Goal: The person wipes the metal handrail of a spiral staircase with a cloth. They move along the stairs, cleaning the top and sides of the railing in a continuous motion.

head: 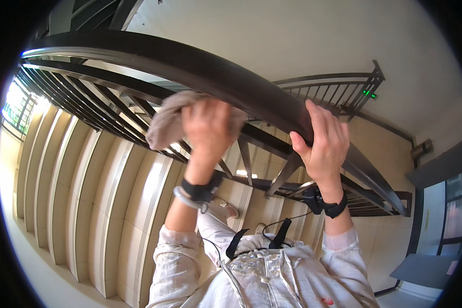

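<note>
A dark brown stair handrail (215, 73) curves across the view from upper left to lower right, with dark metal balusters (244, 156) beneath it. My left hand (208, 125), slightly blurred, presses a greyish-pink cloth (173, 119) against the lower side of the handrail. Part of the cloth hangs out to the left of the fingers. To the right, my right hand (323, 142) rests on the same handrail, its thumb apart from the fingers, holding no cloth. Both wrists wear black straps.
Pale tiled stairs (138, 192) run along the left and under my feet. A second railing (327, 84) stands beyond, near a green lit sign (369, 94). A window (19, 106) is at the far left. At the right are a dark-framed glass door (454, 208) and a grey panel (423, 269).
</note>
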The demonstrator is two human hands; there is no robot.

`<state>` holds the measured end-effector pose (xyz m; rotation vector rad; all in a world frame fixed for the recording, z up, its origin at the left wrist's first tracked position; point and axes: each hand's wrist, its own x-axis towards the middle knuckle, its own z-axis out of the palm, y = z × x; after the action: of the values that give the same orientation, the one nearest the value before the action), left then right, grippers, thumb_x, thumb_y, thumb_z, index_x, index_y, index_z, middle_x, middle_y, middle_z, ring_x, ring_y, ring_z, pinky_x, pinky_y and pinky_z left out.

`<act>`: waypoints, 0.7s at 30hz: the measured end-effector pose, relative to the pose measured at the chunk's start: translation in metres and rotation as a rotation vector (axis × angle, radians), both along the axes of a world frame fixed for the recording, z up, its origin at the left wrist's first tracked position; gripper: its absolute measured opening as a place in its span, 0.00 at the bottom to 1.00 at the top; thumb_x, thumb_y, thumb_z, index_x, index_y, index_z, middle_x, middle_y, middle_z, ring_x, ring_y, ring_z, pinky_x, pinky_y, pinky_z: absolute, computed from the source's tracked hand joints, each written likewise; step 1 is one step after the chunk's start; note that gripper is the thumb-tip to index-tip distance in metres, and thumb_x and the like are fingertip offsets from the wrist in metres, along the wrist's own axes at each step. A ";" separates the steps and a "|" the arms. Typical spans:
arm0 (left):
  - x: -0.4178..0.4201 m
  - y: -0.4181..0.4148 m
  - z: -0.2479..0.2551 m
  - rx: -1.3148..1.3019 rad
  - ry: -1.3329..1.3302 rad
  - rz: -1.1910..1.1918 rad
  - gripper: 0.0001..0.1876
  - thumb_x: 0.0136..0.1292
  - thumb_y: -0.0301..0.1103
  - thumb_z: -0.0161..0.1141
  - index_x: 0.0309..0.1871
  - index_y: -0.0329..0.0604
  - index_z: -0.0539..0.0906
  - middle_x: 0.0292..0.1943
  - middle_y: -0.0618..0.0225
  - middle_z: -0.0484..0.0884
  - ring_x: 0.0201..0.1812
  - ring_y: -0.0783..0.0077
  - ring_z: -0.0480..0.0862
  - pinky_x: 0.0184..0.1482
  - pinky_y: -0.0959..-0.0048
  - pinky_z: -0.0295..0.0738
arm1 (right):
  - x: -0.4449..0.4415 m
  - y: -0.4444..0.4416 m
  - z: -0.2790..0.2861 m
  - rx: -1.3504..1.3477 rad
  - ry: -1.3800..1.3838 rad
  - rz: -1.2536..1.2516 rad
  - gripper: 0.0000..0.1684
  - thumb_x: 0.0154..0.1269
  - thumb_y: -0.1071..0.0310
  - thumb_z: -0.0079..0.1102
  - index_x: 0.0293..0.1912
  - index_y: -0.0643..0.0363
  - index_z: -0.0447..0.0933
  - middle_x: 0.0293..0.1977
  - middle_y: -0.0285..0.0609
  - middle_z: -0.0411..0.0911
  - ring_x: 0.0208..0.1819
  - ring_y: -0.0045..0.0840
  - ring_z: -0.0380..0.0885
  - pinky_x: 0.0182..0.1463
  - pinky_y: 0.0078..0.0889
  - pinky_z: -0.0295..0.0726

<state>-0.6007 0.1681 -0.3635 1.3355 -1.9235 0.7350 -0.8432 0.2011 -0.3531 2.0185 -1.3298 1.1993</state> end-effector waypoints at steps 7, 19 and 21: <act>-0.090 0.036 -0.039 0.171 -0.053 -0.343 0.15 0.55 0.31 0.58 0.48 0.46 0.80 0.47 0.62 0.81 0.54 0.61 0.77 0.57 0.61 0.67 | -0.006 0.002 -0.004 0.022 0.003 0.002 0.38 0.65 0.35 0.52 0.58 0.57 0.74 0.43 0.39 0.78 0.40 0.31 0.76 0.43 0.35 0.65; 0.026 -0.015 0.010 -0.140 -0.204 0.159 0.20 0.51 0.37 0.68 0.50 0.51 0.81 0.43 0.70 0.83 0.52 0.64 0.78 0.54 0.56 0.63 | -0.003 0.003 0.004 0.023 -0.009 -0.023 0.37 0.62 0.35 0.55 0.56 0.56 0.75 0.39 0.38 0.76 0.37 0.30 0.74 0.40 0.35 0.65; -0.022 -0.011 -0.030 -0.109 -0.115 -0.123 0.14 0.57 0.36 0.62 0.47 0.47 0.79 0.42 0.67 0.81 0.49 0.59 0.76 0.52 0.54 0.64 | -0.001 0.002 0.004 0.027 -0.012 -0.017 0.37 0.62 0.34 0.55 0.56 0.56 0.75 0.39 0.38 0.76 0.37 0.31 0.74 0.41 0.36 0.65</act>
<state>-0.6227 0.1576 -0.3938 1.1203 -2.0050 0.8587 -0.8447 0.2028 -0.3490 2.0180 -1.3729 1.1935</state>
